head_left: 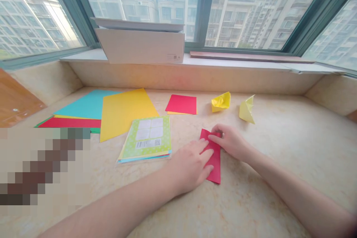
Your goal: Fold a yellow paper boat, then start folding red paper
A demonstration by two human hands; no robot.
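Right hand (232, 140) pinched the red paper (216, 161); left hand (192, 160), spread, pressed it. Light, easily creased, it probably suited edge grips.

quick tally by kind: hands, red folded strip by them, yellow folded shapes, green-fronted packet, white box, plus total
Hands: 2, left hand and right hand
Red strip: 1
Yellow shapes: 2, bright one and pale one
Packet: 1
White box: 1
Total: 7
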